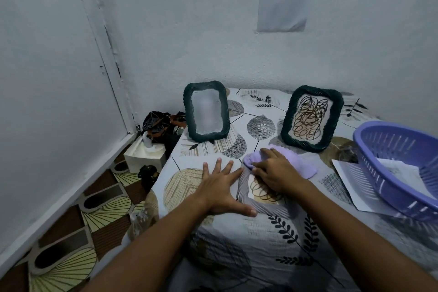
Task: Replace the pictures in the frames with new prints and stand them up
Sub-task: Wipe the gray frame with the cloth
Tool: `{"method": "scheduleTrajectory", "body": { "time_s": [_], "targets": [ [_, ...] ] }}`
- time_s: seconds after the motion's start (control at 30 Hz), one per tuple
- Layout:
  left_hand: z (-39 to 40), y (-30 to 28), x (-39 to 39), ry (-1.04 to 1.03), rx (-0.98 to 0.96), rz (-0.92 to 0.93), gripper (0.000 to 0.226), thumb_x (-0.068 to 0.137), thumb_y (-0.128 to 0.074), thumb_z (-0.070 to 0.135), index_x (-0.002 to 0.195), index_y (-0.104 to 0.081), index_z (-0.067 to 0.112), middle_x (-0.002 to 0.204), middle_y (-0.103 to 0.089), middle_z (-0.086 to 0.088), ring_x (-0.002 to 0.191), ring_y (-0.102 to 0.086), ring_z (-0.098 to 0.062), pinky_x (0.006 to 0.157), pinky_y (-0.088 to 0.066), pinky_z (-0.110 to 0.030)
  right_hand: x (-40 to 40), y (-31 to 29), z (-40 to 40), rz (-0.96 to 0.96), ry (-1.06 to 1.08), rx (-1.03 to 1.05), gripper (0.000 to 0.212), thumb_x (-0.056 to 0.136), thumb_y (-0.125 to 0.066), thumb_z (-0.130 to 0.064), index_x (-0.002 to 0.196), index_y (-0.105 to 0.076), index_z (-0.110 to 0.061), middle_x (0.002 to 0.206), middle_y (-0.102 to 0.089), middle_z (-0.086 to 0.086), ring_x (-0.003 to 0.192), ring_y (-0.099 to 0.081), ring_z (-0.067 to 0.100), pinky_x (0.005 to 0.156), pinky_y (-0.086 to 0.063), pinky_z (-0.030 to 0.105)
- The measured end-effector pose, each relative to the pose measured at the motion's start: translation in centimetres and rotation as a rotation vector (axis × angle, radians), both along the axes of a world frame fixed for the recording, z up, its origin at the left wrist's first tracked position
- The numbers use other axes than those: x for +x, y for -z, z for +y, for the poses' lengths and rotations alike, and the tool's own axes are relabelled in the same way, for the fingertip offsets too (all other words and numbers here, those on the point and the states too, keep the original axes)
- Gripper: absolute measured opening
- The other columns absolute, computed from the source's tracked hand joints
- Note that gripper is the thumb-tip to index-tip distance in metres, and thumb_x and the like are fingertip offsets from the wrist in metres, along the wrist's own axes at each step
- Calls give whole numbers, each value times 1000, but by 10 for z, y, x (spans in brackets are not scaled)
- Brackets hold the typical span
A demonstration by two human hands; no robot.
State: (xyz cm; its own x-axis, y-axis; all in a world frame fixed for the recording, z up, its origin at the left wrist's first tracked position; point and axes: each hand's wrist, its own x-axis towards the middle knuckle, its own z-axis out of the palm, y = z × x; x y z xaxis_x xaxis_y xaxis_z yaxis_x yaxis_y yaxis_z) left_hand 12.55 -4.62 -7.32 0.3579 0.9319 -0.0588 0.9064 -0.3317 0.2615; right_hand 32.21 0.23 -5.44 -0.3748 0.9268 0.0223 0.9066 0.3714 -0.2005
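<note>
Frames (pixel 205 111) (pixel 312 118) standing far, dark-rimmed, right one showing scribble print. Third frame (pixel 258 193) flat near, unstood. Left hand (pixel 219 186) splayed, holding nothing; right hand (pixel 276 170) pressing lilac cloth (pixel 297 161) there.

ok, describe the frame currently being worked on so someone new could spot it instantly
Start at the leaf-patterned table in the corner. Two dark green frames, the left green frame and the right green frame, stand upright near the wall. In front of them, the grey frame lies flat, showing a scribble print under the right hand holding a lilac cloth.
</note>
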Motion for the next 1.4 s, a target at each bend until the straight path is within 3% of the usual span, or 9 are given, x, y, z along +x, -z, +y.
{"method": "scheduleTrajectory", "body": {
  "time_s": [0.17, 0.33, 0.6, 1.13, 1.27, 1.4],
  "targets": [
    [0, 0, 1, -10, 11, -28, 122, 52, -58, 89, 152, -9, 39, 162, -4, -3, 148, 10, -27, 113, 13, -61, 4, -1, -26, 31, -65, -7, 35, 98, -44, -42, 126, -63, -29, 153, -30, 7, 142, -18, 28, 116, -17, 38],
    [1, 2, 0, -6, 13, -30, 124, 50, -55, 92, 152, -9, 39, 162, -4, -2, 148, 10, -26, 114, 13, -60, 6, -7, -35, 33, -44, 4, 37, 100, -40, -43, 129, -60, -33, 155, -25, 4, 144, -15, 25, 114, -14, 31],
    [3, 5, -2, 2, 24, -26, 131, 42, -45, 98, 152, -12, 36, 162, -4, 2, 148, 10, -21, 114, 13, -58, -2, -4, 1, -11, 85, 65, 42, 96, -41, -45, 116, -67, -19, 135, -44, 9, 125, -35, 31, 101, -35, 41],
    [3, 3, -1, -24, 38, -77, 138, 33, -42, 101, 151, -22, 32, 162, -10, 2, 149, 4, -19, 117, 10, -54, -2, -4, -45, 24, -76, 58, 35, 97, -43, -35, 116, -69, -21, 137, -44, 12, 131, -32, 30, 109, -27, 37],
    [2, 3, -1, -21, 40, -83, 142, 30, -39, 103, 151, -23, 30, 162, -11, 2, 149, 4, -19, 117, 10, -55, -1, -3, -56, 11, -105, 53, 37, 97, -44, -38, 125, -64, -26, 148, -36, 11, 137, -26, 29, 111, -26, 39],
    [2, 4, -1, -18, 47, -69, 140, 31, -40, 102, 151, -23, 31, 162, -10, 3, 149, 4, -18, 117, 10, -54, 3, -4, -43, -58, -48, 27, 39, 99, -39, -45, 134, -53, -36, 160, -11, 9, 146, -10, 34, 117, -13, 41]
  ]
}}
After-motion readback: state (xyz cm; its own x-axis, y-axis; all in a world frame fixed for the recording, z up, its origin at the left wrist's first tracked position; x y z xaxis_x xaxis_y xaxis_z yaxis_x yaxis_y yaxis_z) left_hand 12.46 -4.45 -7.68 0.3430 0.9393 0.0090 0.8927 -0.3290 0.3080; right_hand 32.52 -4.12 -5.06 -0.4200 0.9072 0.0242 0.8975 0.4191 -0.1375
